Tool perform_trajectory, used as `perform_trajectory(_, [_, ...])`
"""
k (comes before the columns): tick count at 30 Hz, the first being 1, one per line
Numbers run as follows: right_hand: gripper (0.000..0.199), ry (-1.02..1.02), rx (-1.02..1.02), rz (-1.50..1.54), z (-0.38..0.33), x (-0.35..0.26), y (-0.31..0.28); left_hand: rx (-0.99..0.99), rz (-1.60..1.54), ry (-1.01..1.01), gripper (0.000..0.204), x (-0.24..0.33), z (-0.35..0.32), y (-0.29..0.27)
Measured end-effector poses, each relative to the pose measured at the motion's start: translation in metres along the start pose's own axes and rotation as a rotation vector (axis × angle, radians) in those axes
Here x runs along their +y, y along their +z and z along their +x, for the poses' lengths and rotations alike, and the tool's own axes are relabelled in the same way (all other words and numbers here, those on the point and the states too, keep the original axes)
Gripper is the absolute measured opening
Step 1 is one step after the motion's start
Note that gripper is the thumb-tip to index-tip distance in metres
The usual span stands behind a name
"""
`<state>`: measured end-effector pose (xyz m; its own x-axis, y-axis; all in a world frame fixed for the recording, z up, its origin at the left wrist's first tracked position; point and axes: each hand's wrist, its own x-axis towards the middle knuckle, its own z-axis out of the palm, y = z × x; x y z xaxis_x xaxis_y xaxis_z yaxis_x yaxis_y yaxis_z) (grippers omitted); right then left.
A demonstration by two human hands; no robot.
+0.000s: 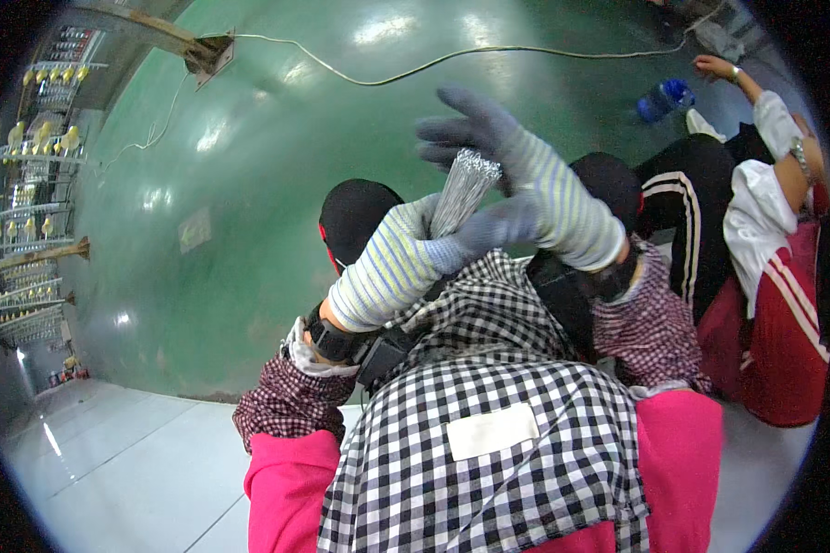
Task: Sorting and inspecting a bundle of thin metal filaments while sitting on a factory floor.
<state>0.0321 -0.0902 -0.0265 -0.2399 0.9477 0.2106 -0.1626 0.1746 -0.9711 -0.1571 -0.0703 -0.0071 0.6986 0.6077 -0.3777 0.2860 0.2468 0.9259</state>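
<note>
Where the upright bundle of thin silver metal wires [467, 192] is: between the two hands, above the lap, its top leaning to the right and its lower end hidden by the left glove.
Left hand [389, 263]: in a knitted glove striped white, yellow-green and blue-grey, the fingers closed around the lower part of the bundle.
Right hand [551, 192]: in a matching striped glove with dark grey tips, the fingers stretched out and well apart from the thumb beside the bundle's top; whether they touch the wires, I cannot tell.
Wrists: a black strapped device [335, 339] on the left, another black band [615, 276] on the right.
Clothing: a black-and-white checked cloth apron [489, 461] with a blank-looking pale patch, bright pink sleeves below maroon checked cuffs.
Right side: a co-worker's striped black trousers [681, 207], red striped clothing [788, 332] and white sleeves, near a blue plastic bottle [664, 100].
Floor: glossy green [267, 166], crossed by a thin pale cable [415, 68]; white tiles [148, 470] at lower left.
Far left: metal racks [32, 198] bearing yellow-ended pieces.
</note>
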Motion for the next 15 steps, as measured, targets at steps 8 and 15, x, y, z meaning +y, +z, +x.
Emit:
perform_trajectory(8, [0.039, 0.149, 0.383, 0.288, 0.000, -0.005, 0.050, 0.114, -0.103, 0.156, 0.036, -0.038, -0.003, 0.021])
perform_trajectory(15, [0.032, 0.146, 0.362, 0.294, -0.002, 0.003, 0.048, -0.174, 0.112, -0.078, 0.052, -0.012, -0.012, -0.008])
